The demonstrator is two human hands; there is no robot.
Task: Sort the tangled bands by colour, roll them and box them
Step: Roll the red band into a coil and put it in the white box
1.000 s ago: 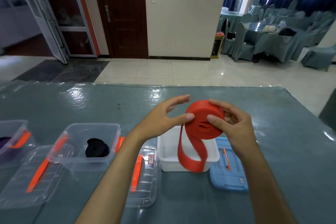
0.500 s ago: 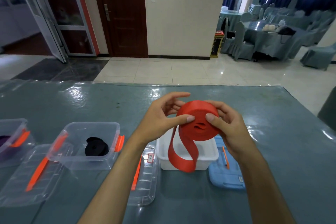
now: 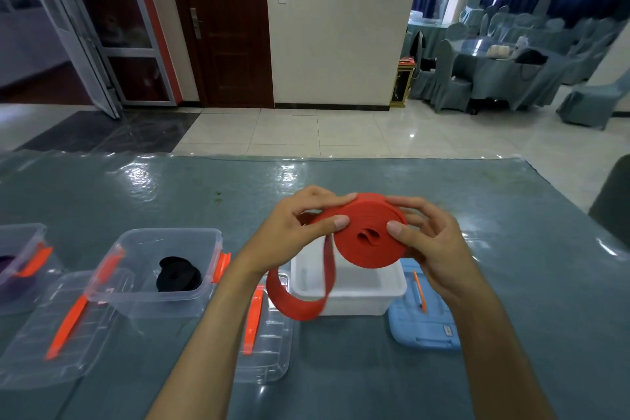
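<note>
Both hands hold a red band [image 3: 366, 240] rolled into a thick coil above the white box [image 3: 347, 290]. My left hand [image 3: 300, 232] pinches the coil's left edge, my right hand [image 3: 429, 245] grips its right side with the thumb on the face. A loose red tail loops down from the coil in front of the box's left end. A black rolled band [image 3: 177, 274] lies in a clear box [image 3: 160, 269] to the left. A purple band [image 3: 6, 269] shows in another clear box [image 3: 20, 262] at the far left.
Clear lids with orange handles lie on the table at the left [image 3: 61, 320] and under my left forearm [image 3: 266, 334]. A blue lid [image 3: 426, 320] lies to the right of the white box. The table has a glossy teal cover [image 3: 136, 194]. A dark chair back [image 3: 613, 194] stands at the right edge.
The coil has tipped flatter and turned between my hands. The hanging red tail has grown shorter and swung to the left.
</note>
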